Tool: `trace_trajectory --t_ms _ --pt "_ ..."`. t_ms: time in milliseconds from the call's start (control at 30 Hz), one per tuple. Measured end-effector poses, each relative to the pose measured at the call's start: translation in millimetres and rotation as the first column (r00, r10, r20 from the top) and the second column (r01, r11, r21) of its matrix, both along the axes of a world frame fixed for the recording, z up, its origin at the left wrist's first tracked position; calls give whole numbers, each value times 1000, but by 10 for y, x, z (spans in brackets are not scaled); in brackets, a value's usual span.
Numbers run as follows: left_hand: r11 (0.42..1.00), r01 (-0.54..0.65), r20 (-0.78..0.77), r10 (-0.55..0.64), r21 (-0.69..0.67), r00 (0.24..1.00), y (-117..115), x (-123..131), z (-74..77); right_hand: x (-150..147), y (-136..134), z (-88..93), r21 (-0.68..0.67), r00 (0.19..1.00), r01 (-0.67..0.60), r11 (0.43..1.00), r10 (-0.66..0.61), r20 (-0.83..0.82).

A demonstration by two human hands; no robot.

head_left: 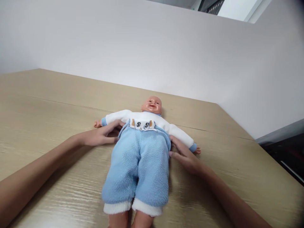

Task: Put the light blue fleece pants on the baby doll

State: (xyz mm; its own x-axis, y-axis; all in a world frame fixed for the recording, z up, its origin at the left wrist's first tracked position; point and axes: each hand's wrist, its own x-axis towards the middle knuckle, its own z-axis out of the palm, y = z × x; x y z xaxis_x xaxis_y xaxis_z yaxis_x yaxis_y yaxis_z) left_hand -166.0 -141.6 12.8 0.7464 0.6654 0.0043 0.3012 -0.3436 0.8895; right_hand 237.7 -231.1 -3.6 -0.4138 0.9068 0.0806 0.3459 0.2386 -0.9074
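A baby doll (pixel 153 105) lies on its back on the wooden table, arms spread and head away from me. It wears a white long-sleeved top (pixel 147 116) and fuzzy light-blue overalls (pixel 140 158) with white cuffs and a bib with embroidered eyes. On the left side of the waist, my left hand (pixel 102 134) grips the overalls' edge near a strap, its fingertips partly hidden by the cloth. Opposite it, my right hand (pixel 184 155) holds the other side, with fingers tucked between the overalls and the doll's sleeve. The doll's lower legs run out of view.
The light wooden table (pixel 59 110) extends around the doll, with a seam crossing it behind the shoulders. A pale wall (pixel 118 44) stands behind the far edge, with an opening at top right. Something dark (pixel 282 152) lies past the right edge.
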Motion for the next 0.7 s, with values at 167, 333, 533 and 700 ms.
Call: trace_trajectory --t_ms 167,333,533,700 --pt "999 32 33 -32 16 999 -5 12 48 101 -71 -41 128 988 -26 991 6 153" --pt "990 26 154 -5 -137 988 12 12 24 -55 -89 -55 -204 967 35 978 -85 -242" --pt "941 -55 281 155 -334 947 -115 156 -47 -365 -82 -42 -485 724 131 865 -417 -550" --pt "865 13 447 245 -501 860 -197 312 -218 -577 -132 3 -586 593 178 790 -561 -577"
